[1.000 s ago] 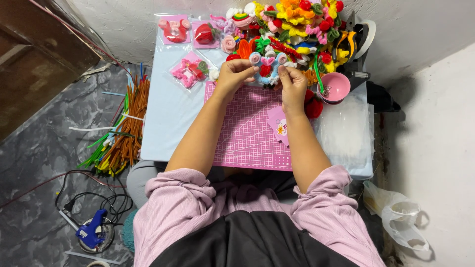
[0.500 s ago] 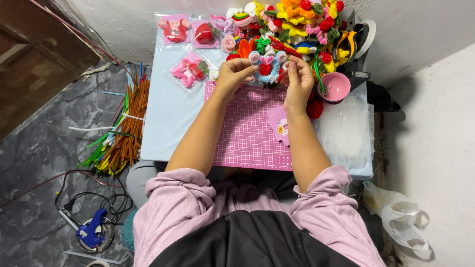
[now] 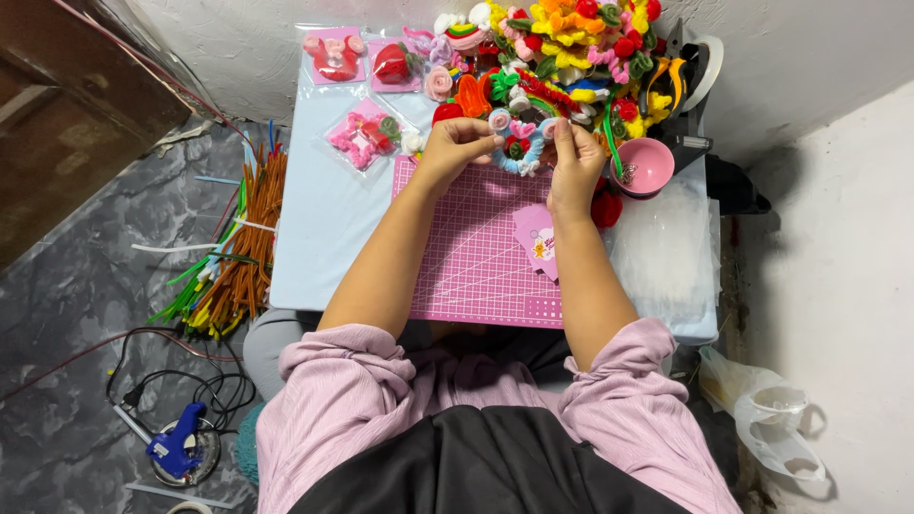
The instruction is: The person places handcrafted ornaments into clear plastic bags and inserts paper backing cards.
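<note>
My left hand [image 3: 455, 145] and my right hand [image 3: 575, 164] both grip a small fuzzy pipe-cleaner ornament [image 3: 519, 143], a light blue ring with pink and white rosettes and a pink heart. I hold it above the far edge of a pink grid cutting mat [image 3: 476, 257] on a small pale blue table [image 3: 328, 228]. A small pink card [image 3: 538, 238] lies on the mat under my right wrist.
A heap of colourful pipe-cleaner flowers [image 3: 571, 43] fills the table's far side, with bagged pink pieces [image 3: 360, 133] at the left and a pink bowl [image 3: 644, 164] at the right. Loose pipe cleaners [image 3: 238, 257] and a blue glue gun [image 3: 176, 447] lie on the floor.
Both hands have shifted slightly while turning the ornament; my right hand has lifted a little toward the flower heap.
</note>
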